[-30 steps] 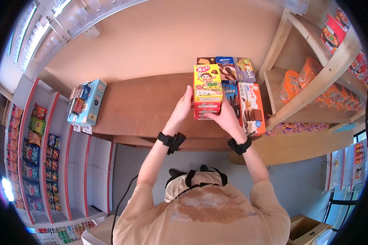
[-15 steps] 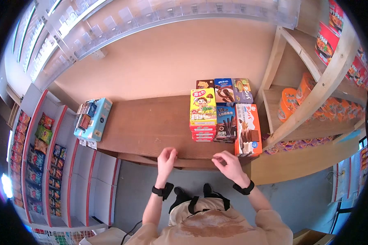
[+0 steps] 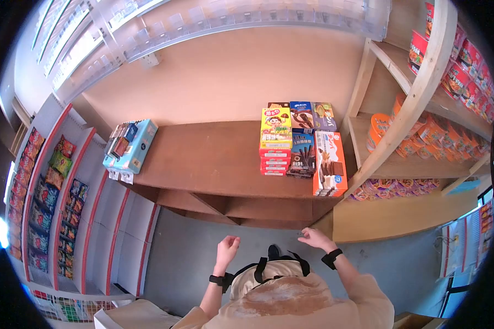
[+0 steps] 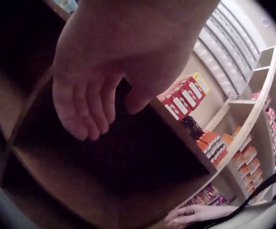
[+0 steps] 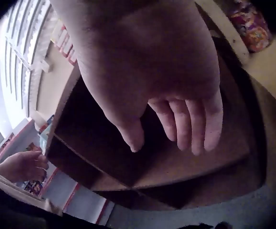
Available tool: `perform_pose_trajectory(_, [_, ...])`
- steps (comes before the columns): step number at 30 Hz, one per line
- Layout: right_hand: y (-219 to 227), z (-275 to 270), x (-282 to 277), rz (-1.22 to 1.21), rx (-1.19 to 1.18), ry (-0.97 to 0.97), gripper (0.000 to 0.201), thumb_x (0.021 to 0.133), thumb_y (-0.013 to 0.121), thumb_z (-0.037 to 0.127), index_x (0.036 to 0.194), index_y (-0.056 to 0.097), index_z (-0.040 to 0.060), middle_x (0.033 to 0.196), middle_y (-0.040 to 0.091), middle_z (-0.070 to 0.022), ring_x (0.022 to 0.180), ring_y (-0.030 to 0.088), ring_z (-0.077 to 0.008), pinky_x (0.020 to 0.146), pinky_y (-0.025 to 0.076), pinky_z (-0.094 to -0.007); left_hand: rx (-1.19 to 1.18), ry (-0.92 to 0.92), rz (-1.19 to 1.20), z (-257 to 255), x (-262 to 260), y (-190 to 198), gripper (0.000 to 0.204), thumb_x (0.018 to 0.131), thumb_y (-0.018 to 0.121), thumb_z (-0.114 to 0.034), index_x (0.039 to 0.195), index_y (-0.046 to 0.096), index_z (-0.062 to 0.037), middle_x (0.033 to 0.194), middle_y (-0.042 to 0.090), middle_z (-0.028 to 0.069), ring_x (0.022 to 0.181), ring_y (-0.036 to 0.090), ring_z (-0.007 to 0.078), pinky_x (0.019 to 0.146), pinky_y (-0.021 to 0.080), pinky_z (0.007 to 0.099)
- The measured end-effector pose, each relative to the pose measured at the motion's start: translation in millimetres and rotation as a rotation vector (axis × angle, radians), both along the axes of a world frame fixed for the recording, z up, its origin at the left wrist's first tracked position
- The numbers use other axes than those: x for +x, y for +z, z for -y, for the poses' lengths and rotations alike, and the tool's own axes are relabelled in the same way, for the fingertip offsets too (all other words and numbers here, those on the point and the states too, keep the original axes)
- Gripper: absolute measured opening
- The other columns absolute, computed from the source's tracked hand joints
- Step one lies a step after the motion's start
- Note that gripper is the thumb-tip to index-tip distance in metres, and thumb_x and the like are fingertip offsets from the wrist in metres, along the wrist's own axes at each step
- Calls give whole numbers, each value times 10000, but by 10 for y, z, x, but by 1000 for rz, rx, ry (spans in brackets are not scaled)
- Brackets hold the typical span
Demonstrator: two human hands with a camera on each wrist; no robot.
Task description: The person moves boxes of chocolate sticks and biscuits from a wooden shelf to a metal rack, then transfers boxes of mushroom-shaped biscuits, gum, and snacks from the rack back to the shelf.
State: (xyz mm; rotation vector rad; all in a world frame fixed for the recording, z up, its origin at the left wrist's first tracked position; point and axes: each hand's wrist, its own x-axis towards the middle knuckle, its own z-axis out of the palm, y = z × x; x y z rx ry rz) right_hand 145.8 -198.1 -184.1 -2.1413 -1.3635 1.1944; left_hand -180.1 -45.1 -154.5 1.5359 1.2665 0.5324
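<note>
A yellow snack box [image 3: 276, 129] lies on top of a stack of red boxes [image 3: 275, 163] on the brown wooden shelf [image 3: 203, 159]. Dark blue boxes [image 3: 302, 153] and an orange-and-white box [image 3: 329, 163] stand right beside the stack. Both hands hang low near my body, well clear of the shelf. My left hand [image 3: 228, 248] holds nothing, its fingers loosely curled [image 4: 87, 114]. My right hand [image 3: 312, 238] is empty too, fingers relaxed and pointing down [image 5: 185, 126]. The left wrist view shows the red boxes [image 4: 183, 98] up on the shelf edge.
A light blue display box [image 3: 129, 145] with small packets sits at the shelf's left end. A wooden rack [image 3: 417, 98] of orange noodle cups stands to the right. Red-trimmed shelves of snack bags [image 3: 55, 186] line the left. Grey floor [image 3: 192, 247] lies below.
Both hands have let go of the yellow box and its stack and dropped back towards my body. The view has pulled away from the shelf.
</note>
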Motion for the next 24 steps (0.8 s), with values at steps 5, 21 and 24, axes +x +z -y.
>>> perform_pose_trajectory(5, [-445,484,95,65,-152,-18,534,807,645,427,1137,579,12,1056,641,-182,1001,610,-300,864,472,-363,68,4,-98,342,-262,-11,298,867,610,-268,938,631,20,765,675,123,718,655,186,669,508,301])
perform_pose_trajectory(21, [-1325,3328,-113,1,-401,-263,464,807,618,410,1024,625,1,861,663,-121,736,636,-199,680,507,-346,-350,-41,26,2407,-622,-315,283,874,606,-276,988,640,-19,799,672,65,723,634,118,637,501,264])
perform_pose_trajectory(24, [-1384,3832,52,2,-379,-370,463,804,622,411,1006,628,-6,804,662,-106,693,632,-199,632,507,-333,-319,-132,-39,2533,-311,-354,281,871,605,-268,984,639,-13,804,676,81,721,642,129,650,505,270])
